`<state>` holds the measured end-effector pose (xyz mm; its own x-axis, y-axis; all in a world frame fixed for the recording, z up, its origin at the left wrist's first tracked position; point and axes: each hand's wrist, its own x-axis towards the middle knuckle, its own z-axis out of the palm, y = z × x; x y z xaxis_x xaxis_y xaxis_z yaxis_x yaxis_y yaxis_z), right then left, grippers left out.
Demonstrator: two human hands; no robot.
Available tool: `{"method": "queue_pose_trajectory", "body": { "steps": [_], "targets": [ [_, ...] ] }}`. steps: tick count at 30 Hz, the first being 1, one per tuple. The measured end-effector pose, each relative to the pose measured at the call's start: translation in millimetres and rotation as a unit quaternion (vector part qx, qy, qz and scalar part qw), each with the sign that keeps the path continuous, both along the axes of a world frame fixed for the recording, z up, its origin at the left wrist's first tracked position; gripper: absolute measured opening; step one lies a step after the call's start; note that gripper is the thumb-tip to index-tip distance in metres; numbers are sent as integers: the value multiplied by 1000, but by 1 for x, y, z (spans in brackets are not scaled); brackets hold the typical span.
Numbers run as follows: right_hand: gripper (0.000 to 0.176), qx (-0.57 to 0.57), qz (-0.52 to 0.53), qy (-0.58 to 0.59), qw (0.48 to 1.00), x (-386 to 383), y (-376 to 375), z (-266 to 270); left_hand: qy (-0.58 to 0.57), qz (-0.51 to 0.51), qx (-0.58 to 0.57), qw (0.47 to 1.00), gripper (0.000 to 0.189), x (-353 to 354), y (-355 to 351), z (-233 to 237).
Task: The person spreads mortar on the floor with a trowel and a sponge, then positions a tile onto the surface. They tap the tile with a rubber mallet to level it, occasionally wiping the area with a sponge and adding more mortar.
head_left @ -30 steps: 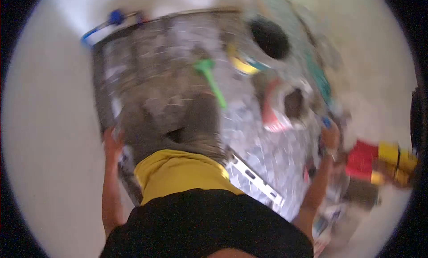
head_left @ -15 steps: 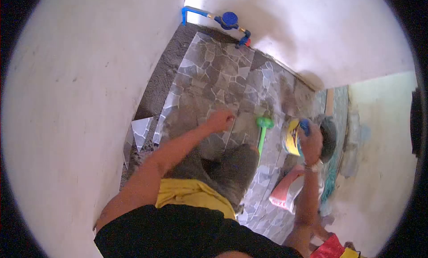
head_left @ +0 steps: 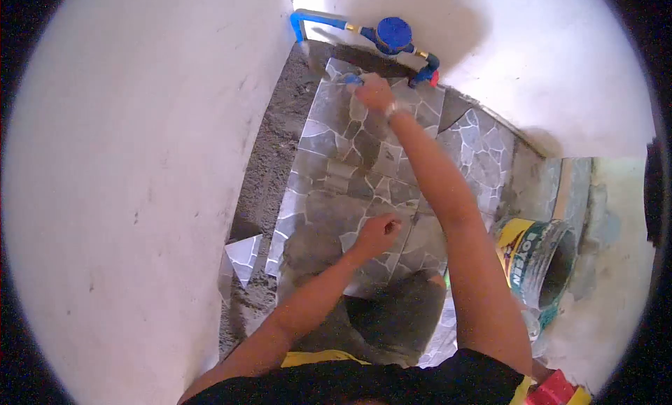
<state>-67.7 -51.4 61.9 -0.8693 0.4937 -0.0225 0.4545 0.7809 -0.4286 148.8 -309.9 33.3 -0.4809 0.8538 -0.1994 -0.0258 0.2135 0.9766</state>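
Far up the floor, my right hand [head_left: 374, 92] is closed on a small blue sponge-like thing [head_left: 352, 79], pressed against a stone-patterned tile [head_left: 329, 110] near the back corner. Its exact kind is hard to make out. My left hand [head_left: 380, 235] is a loose fist low over the tiles, between my bent knee and the right forearm. Nothing shows in its curled fingers. Grey smears cover parts of the tiled surface around both hands. My right arm hides most of a green tool, leaving only a sliver [head_left: 447, 280] beside my knee.
A paint bucket [head_left: 526, 254] lies tilted at the right wall. Rough mortar [head_left: 269, 143] runs along the left wall, with a triangular tile piece [head_left: 244, 258] on it. A blue water meter [head_left: 393, 35] on piping stands at the back. Red and yellow cloth [head_left: 553, 389] shows lower right.
My right hand has swung from beside the bucket to the far tiles, carrying the blue thing. My left hand stays a fist at about the same floor spot; the view has shifted.
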Motion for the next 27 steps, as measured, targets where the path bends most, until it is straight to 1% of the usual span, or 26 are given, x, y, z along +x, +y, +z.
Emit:
{"method": "queue_pose_trajectory", "body": {
  "steps": [1, 3, 4, 7, 10, 11, 12, 13, 15, 17, 18, 20, 21, 22, 25, 27],
  "targets": [
    [42, -57, -31, -87, 994, -12, 12, -9, -5, 1, -21, 1000, 19, -1, -1, 4],
    [45, -79, -75, -66, 992, -6, 16, -19, -14, 5, -59, 998, 18, -8, -2, 10],
    [46, -83, -95, -53, 991, -10, 21, -18, -13, 5, -60, 998, 19, -13, 1, 8],
    [50, -42, -38, -24, 998, 5, 13, -9, -39, 8, -63, 997, 20, -6, 1, 3],
    [49, -4, -89, 6, 996, 15, 0, 6, -75, 7, -63, 995, 21, -1, 5, 1],
    [48, -33, -84, 4, 996, 24, 5, 1, -78, 3, -72, 994, 21, -4, 3, 1],
    [48, -61, -76, 4, 995, 30, 17, -11, -78, 3, -80, 994, 21, -6, 2, 4],
    [48, -84, -63, 11, 994, 26, 25, -8, -68, 5, -73, 995, 21, -7, 2, 3],
    [49, -6, 20, -72, 997, 26, 23, -6, -50, 16, -61, 997, 20, -7, 2, 4],
    [49, 37, 83, -96, 991, 17, 23, -30, -53, 12, -26, 998, 19, -3, 3, 4],
    [49, 43, 100, -72, 991, -4, 38, -76, -54, 7, -9, 998, 19, -1, 3, 6],
    [47, 18, 75, -50, 996, -27, 32, -83, -44, -1, -29, 999, 18, -6, 1, 9],
    [45, -15, 34, -56, 998, -36, 13, -46, -37, -5, -39, 999, 18, -10, -1, 9],
    [43, -47, -6, -63, 997, -43, 1, -24, -37, 10, -42, 998, 17, -12, -2, 9],
    [40, -79, -7, -85, 993, -63, 10, -36, -37, 42, -32, 998, 17, -14, 2, 8],
    [38, 42, 140, -90, 985, -62, 31, -50, -38, 54, -18, 998, 17, -13, 2, 6]
  ]
}}
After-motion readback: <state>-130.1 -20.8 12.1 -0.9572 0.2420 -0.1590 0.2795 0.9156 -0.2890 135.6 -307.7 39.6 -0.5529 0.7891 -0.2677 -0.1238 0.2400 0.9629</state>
